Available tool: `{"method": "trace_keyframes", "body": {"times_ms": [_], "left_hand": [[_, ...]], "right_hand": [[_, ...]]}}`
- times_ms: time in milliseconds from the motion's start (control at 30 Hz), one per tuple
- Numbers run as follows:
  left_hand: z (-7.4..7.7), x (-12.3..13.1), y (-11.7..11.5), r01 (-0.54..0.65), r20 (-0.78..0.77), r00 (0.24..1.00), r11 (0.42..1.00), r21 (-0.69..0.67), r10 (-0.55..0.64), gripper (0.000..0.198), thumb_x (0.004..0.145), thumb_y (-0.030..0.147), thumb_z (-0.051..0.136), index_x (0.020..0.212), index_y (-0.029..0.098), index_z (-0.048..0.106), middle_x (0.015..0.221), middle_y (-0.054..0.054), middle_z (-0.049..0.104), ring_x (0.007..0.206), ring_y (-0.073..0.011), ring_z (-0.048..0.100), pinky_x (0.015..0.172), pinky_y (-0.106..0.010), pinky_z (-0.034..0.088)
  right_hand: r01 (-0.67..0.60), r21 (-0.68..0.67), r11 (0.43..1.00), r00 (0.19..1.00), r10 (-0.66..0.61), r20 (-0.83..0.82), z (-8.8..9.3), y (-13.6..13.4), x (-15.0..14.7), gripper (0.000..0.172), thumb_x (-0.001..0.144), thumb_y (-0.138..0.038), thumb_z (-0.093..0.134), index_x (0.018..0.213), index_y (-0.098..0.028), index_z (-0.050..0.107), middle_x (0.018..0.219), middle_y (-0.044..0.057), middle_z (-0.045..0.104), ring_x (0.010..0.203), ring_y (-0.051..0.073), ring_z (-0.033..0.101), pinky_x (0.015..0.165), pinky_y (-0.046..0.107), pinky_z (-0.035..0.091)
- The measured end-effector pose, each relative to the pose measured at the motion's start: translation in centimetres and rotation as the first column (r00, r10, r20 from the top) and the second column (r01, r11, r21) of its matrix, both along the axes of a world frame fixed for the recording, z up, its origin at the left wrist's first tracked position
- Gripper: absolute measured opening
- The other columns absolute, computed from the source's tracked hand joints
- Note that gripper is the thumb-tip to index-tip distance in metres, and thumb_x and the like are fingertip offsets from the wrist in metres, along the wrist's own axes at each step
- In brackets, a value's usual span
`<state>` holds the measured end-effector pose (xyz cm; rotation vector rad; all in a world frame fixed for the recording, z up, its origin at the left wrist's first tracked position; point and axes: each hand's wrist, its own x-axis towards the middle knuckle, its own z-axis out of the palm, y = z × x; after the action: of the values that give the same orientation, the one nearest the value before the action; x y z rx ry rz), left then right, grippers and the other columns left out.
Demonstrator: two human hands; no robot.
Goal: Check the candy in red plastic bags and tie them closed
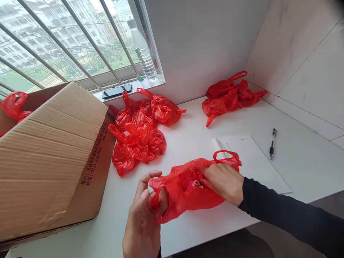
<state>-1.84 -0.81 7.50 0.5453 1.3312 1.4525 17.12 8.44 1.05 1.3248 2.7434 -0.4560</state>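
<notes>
We likely searched the thin red plastic bag (197, 205), left hand (143, 215) gripping it, right hand (225, 181) unclear inside, next probably needing it steady.

White smooth desk (188, 139). On it: big brown corrugated cardboard box (53, 150), left; bunched shiny red plastic bags (139, 143) beside; second red plastic bag cluster (231, 96), back corner; white paper pad (260, 168); slim clear-and-black pen (272, 144).

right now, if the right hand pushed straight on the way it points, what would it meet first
Most likely the contents of the open red bag. The right hand reaches into it, but its fingertips are hidden, so depth is unclear.
</notes>
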Motion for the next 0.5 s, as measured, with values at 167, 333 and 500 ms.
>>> {"method": "trace_keyframes", "body": {"times_ms": [167, 333, 500], "left_hand": [[-0.6, -1.0, 0.0, 0.014, -0.206, 0.978, 0.999, -0.042, -0.022, 0.043, 0.075, 0.047, 0.078, 0.109, 0.026, 0.061, 0.064, 0.004, 0.052, 0.057, -0.0155, 0.049, 0.056, -0.027, 0.047], [-1.4, -1.1, -0.1, 0.02, -0.278, 0.96, 0.999, -0.039, -0.03, 0.037, 0.08, 0.052, 0.08, 0.074, 0.022, 0.059, 0.065, 0.003, 0.051, 0.056, -0.011, 0.044, 0.052, -0.021, 0.045], [-1.2, -0.5, -0.3, -0.019, -0.266, 0.963, 0.999, 0.047, 0.03, 0.027, 0.08, 0.05, 0.081, 0.083, 0.025, 0.071, 0.061, 0.004, 0.048, 0.054, -0.01, 0.041, 0.051, -0.017, 0.046]], "right_hand": [[0.105, 0.034, 0.994, 0.993, -0.107, 0.048, 1.5, 0.2, 0.4, 0.023, 0.094, -0.005, 0.053, 0.077, -0.018, 0.061, 0.068, 0.006, 0.067, 0.057, 0.025, 0.067, 0.047, 0.032, 0.024], [0.187, 0.044, 0.981, 0.982, -0.189, 0.03, 2.2, 0.4, 1.4, 0.02, 0.098, -0.006, 0.047, 0.099, -0.017, 0.063, 0.075, 0.005, 0.069, 0.06, 0.025, 0.068, 0.046, 0.031, 0.026], [0.167, 0.049, 0.985, 0.985, -0.165, -0.04, 1.7, 0.4, 2.3, 0.023, 0.095, -0.003, 0.051, 0.103, -0.017, 0.067, 0.086, 0.01, 0.069, 0.073, 0.027, 0.068, 0.051, 0.031, 0.034]]}}
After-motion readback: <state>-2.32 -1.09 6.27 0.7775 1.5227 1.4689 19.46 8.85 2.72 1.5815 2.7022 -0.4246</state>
